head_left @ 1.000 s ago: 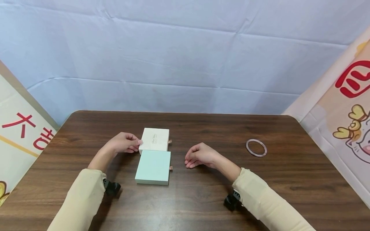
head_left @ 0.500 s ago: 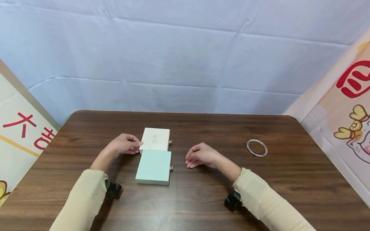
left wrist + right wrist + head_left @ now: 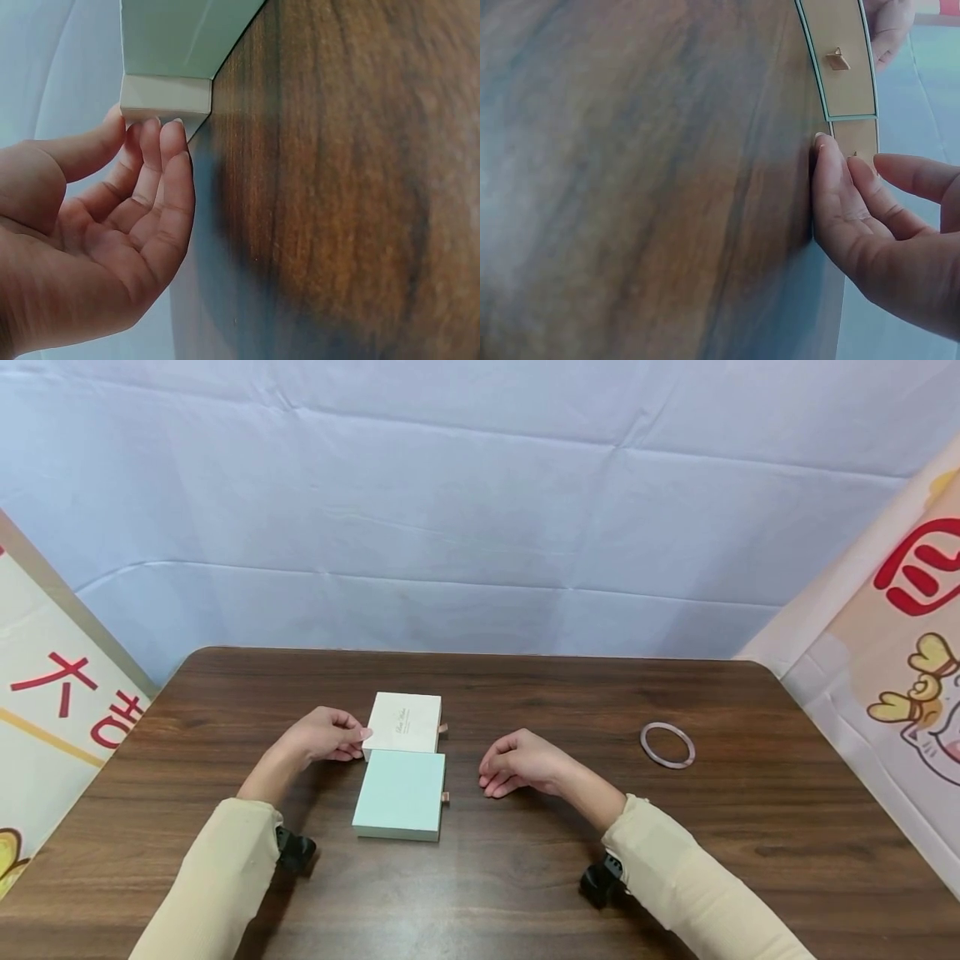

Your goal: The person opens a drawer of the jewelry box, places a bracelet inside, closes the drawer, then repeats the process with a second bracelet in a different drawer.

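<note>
A white drawer-style box [image 3: 403, 723] with small printed lettering lies flat on the table, a ribbon tab on its right side. My left hand [image 3: 326, 735] holds its left end, thumb at the upper edge and fingertips against the side; in the left wrist view the fingers [image 3: 176, 150] meet that end. Directly in front of it lies a mint-green drawer-style box [image 3: 400, 793], also with a ribbon tab on the right. To the right of both boxes my right hand [image 3: 521, 764] rests on the table, fingers loosely curled, nothing between them, apart from the boxes.
A pale pinkish bangle [image 3: 667, 745] lies farther right on the dark wooden table [image 3: 480, 893]. Behind the table hangs a light blue cloth [image 3: 450, 510]. Printed banners stand at the left and right sides. Each wrist carries a black camera.
</note>
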The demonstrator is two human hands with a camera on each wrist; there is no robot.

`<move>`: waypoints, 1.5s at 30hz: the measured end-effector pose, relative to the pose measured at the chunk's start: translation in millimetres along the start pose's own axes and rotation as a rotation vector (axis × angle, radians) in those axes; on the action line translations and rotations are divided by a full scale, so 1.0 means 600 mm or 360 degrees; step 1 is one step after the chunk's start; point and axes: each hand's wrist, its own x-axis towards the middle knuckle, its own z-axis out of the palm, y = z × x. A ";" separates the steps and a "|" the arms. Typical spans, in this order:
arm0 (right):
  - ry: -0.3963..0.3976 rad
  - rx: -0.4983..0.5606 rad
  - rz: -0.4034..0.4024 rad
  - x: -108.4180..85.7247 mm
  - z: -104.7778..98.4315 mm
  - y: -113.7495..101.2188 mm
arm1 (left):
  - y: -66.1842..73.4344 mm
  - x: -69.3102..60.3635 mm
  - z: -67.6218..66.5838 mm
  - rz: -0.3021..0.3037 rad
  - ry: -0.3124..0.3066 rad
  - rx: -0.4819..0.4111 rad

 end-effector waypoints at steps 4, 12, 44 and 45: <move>-0.0002 -0.0021 -0.0001 0.002 0.001 -0.004 | 0.002 -0.002 0.001 -0.0009 -0.0007 0.0003; -0.0030 -0.0015 -0.0037 0.012 0.004 -0.012 | -0.003 0.002 -0.001 -0.0014 -0.0001 -0.0013; 0.0133 -0.0025 -0.0107 0.069 0.014 -0.045 | -0.003 0.002 -0.003 -0.0007 -0.0060 -0.0098; 0.0140 -0.0032 -0.0112 0.071 0.014 -0.046 | -0.003 0.001 -0.003 -0.0010 -0.0061 -0.0099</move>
